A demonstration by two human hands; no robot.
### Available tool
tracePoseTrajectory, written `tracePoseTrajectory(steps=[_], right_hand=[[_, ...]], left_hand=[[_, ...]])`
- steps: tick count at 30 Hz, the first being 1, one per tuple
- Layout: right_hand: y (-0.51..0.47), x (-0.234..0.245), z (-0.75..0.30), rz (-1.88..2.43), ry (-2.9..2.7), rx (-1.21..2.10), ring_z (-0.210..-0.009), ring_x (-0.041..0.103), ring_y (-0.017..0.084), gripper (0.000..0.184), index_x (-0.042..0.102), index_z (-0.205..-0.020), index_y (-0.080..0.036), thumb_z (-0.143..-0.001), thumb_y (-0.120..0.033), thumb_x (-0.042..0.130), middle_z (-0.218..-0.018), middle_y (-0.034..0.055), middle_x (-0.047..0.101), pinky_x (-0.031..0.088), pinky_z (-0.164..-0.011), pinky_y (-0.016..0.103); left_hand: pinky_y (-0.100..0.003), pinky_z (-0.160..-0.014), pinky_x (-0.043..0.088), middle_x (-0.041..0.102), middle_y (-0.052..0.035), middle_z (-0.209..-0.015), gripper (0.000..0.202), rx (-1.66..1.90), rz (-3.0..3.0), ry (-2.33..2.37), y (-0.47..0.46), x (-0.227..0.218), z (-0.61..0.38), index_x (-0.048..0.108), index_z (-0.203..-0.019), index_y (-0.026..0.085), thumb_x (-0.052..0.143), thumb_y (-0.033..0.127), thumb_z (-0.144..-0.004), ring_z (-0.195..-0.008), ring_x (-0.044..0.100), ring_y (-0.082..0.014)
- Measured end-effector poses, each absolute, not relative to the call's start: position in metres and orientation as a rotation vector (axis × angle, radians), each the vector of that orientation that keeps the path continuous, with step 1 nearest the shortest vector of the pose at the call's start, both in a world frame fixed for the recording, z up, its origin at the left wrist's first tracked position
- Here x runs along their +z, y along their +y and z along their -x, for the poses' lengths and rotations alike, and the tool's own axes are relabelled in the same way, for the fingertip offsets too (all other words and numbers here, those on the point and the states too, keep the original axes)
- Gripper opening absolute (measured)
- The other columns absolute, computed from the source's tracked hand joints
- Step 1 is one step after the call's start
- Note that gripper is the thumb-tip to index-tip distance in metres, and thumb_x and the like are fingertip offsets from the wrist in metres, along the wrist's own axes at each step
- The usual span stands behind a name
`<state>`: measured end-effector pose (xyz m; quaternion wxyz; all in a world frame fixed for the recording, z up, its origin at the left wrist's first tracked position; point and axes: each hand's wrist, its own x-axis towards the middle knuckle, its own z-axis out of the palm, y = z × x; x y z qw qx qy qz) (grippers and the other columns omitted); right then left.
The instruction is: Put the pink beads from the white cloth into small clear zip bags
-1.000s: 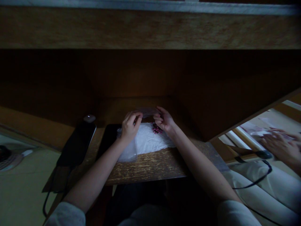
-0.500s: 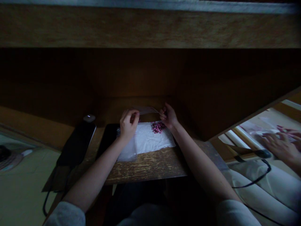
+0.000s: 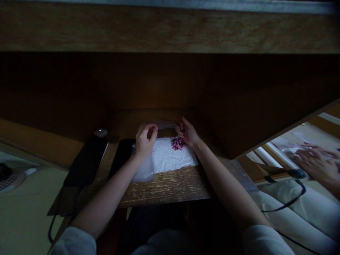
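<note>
Pink beads sit in a small heap on a white sheet, which lies inside a clear plastic bag on a worn wooden desk. From the head-worn view, the left hand is curled closed, its fingers pinching the bag's raised clear top edge. The right hand pinches the far end of that edge between thumb and fingers, just beside the beads. The edge stretches between the two hands, above the heap. Gray sleeves cover both forearms near the elbows.

Left of the bag lies a dark tablet, and beyond it a black case with a small white rounded device at its top end. At the far right, a co-worker's hands rest on a clear plastic sheet at another bench; what they grip is too dim to tell. A black cable curves across a pale cushion below them.
</note>
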<state>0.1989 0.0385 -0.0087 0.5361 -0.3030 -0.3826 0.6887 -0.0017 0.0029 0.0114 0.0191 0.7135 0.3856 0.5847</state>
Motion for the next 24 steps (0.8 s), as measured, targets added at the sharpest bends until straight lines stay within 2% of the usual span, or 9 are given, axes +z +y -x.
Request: tracePoseTrajectory(steps=[11,16,24], right_hand=[[0.0364,-0.0086,-0.2008,0.730,-0.908,1.650,-0.040,0.039,0.008,0.046,0.046,-0.061,-0.019,-0.077,-0.061,0.053,-0.052,-0.0024,0.051,0.027,-0.040,0.021],[0.0366,-0.0072,-0.2006,0.721,-0.884,1.637,-0.041,0.042,0.008,0.044,0.053,-0.069,-0.019,-0.077,-0.062,0.053,-0.053,-0.0026,0.053,0.029,-0.039,0.021],[0.0381,-0.0073,-0.2013,0.759,-0.878,1.628,-0.044,0.046,0.008,0.045,0.057,-0.073,-0.019,-0.081,-0.062,0.046,-0.057,-0.0011,0.056,0.034,-0.041,0.021]], left_hand=[[-0.026,-0.063,0.046,0.062,-0.0020,-0.079,0.006,1.834,-2.222,1.163,0.0033,0.0106,0.0018,0.060,-0.086,0.019,0.054,0.021,-0.087,-0.075,0.058,-0.0139],[-0.025,-0.065,0.046,0.062,-0.0020,-0.079,0.007,1.830,-2.233,1.185,0.0042,0.0094,0.0019,0.060,-0.086,0.017,0.054,0.022,-0.087,-0.075,0.058,-0.0137],[-0.025,-0.065,0.045,0.062,-0.0018,-0.079,0.007,1.820,-2.225,1.191,0.0046,0.0088,0.0020,0.060,-0.086,0.018,0.054,0.022,-0.087,-0.075,0.058,-0.0138]])
